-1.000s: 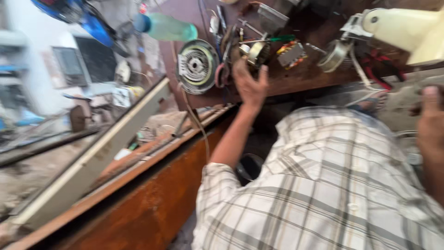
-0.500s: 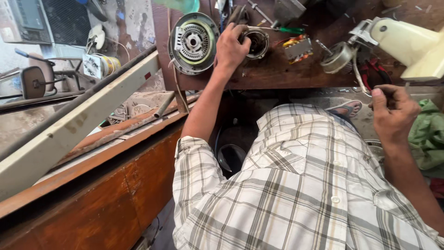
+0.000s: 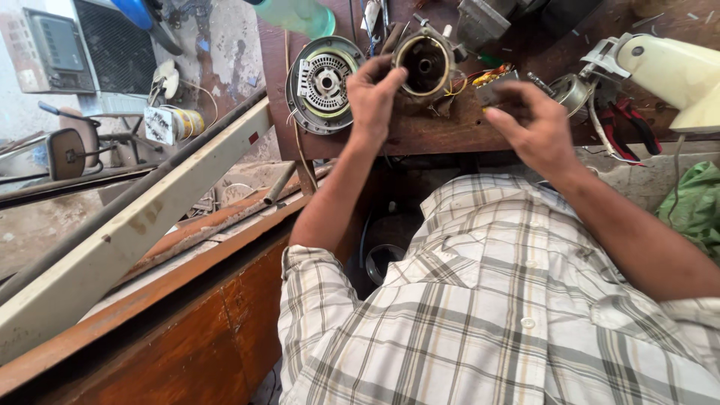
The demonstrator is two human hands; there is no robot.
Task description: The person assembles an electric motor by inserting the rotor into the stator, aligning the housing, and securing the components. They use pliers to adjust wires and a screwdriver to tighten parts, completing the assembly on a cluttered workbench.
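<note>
Head view is showing a round motor housing [image 3: 424,66], a dull metal ring with a dark hollow middle and a small hub at its centre, sitting on the brown wooden surface [image 3: 420,135] at about twelve o'clock. Thin yellow and red wires are trailing from its three o'clock side toward a small grey block [image 3: 496,88] with coloured windings above it. The left hand [image 3: 373,94] is reaching up from the bare forearm, its fingers [image 3: 390,75] curling onto the housing's nine o'clock rim and gripping it. The right hand [image 3: 534,124] is hovering at the housing's three o'clock, its fingers [image 3: 504,88] bent and half spread over the grey block; whether they are pinching it cannot be told. Just beside the left hand, at its nine o'clock, a larger round motor plate [image 3: 324,81] with a slotted white core is lying flat. A cream appliance body [image 3: 671,71] is resting at the surface's two o'clock end, with red-handled pliers [image 3: 622,127] below it. A checked shirt [image 3: 480,315] is filling the six o'clock area.
</note>
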